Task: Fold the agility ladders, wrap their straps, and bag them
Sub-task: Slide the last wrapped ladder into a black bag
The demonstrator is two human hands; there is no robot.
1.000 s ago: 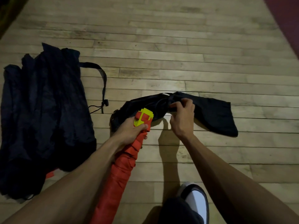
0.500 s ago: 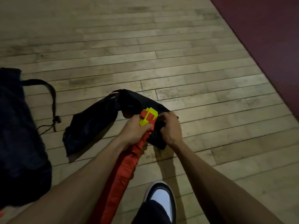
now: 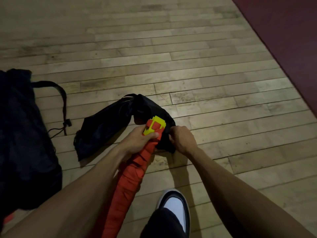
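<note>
Ladder (image 3: 135,170) gripped by left hand (image 3: 139,140), pointing up and away (yellow end foremost) into bag (image 3: 109,124). Right hand (image 3: 182,138) pinching bag's mouth. Second bag (image 3: 22,134) far left of hands.

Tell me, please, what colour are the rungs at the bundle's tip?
Yellow rungs, wrapped in an orange strap; head view.

I see both forearms reaching forward, converging mid-view. Left hand (image 3: 139,138) curled around the wrapped ladder bundle (image 3: 132,172) near its top, thumb across. Right hand (image 3: 182,137) just beside it, fingers pinching the black bag (image 3: 106,127) fabric, knuckles up.
</note>
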